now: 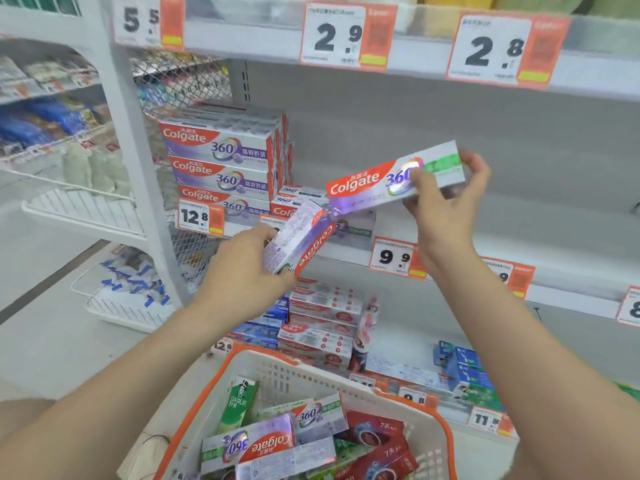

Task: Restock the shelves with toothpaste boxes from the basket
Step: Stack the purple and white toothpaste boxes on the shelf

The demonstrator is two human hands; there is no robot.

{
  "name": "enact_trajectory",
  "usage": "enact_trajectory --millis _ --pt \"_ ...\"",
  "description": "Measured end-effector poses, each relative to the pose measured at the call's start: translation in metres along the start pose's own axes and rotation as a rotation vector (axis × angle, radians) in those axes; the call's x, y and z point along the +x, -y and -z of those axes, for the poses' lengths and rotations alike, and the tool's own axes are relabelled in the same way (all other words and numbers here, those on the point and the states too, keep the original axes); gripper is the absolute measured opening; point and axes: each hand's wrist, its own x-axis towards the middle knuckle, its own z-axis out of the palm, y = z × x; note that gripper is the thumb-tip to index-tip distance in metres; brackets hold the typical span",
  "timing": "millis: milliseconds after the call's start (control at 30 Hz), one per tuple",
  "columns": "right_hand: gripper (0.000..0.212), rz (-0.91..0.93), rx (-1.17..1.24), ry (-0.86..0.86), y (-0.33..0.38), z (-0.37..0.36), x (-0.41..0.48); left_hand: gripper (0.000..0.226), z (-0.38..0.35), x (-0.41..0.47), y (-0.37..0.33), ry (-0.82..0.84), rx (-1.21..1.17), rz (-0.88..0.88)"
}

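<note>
Both our hands grip Colgate boxes at mid-frame: our right hand [446,206] pinches a level box [377,181], our left hand [242,268] holds a tilted box [301,237]. Behind them stacked boxes [221,161] sit on the shelf [349,252]; the basket [433,427] at the bottom holds more.

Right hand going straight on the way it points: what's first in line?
Likely only the grey back panel; the right hand, gripping a Colgate box, is over bare shelf. Depth is unclear.

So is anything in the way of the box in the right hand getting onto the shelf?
Nothing visible. The box in the right hand hangs before the shelf, whose bare stretch lies open behind it. The left hand holds the other box lower, clear of it.
</note>
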Motion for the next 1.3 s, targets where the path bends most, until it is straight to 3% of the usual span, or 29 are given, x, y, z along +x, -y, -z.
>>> enact_trajectory --millis 67,200,500,600,767,833,933,1033,1100,1167,1233,1300 --pt "0.062 -0.016 0.085 -0.051 -0.011 -0.009 0.017 0.036 0.001 0.007 -0.003 -0.037 0.078 -0.110" --pt "0.079 -0.026 0.149 -0.044 -0.029 -0.017 0.045 0.036 0.001 0.020 -0.004 0.007 0.150 -0.126" --pt "0.050 0.055 -0.303 0.251 -0.070 -0.010 0.079 0.040 -0.003 0.034 0.005 0.057 0.289 -0.145" --pt "0.050 -0.056 -0.361 0.247 -0.064 -0.010 0.089 0.046 -0.005 0.036 0.007 0.081 0.294 -0.131" --pt "0.036 -0.035 -0.626 0.220 -0.066 -0.002 0.101 0.036 -0.004 0.033 0.003 0.099 0.220 -0.103" --pt "0.039 -0.076 -0.736 0.246 -0.074 0.005 0.100 0.032 -0.004 0.032 0.002 0.108 0.154 -0.072" --pt "0.061 -0.173 -0.854 0.355 -0.083 0.016 0.099 0.030 -0.004 0.032 0.001 0.149 -0.019 -0.009" --pt "0.057 -0.181 -0.927 0.451 -0.078 0.019 0.097 0.021 -0.002 0.029 0.000 0.221 -0.272 0.101" --pt "0.058 -0.068 -1.012 0.435 -0.067 0.015 0.090 0.018 0.000 0.026 -0.003 0.266 -0.470 0.181" --pt "0.060 0.192 -1.031 0.350 -0.052 0.008 0.071 0.020 0.001 0.022 -0.010 0.313 -0.684 0.259" --pt "0.051 0.388 -0.902 0.294 -0.036 0.000 0.043 0.024 0.001 0.020 -0.017 0.363 -0.864 0.317" --pt "0.037 0.394 -0.741 0.363 -0.024 -0.005 0.012 0.027 0.000 0.020 -0.022 0.393 -0.976 0.346"
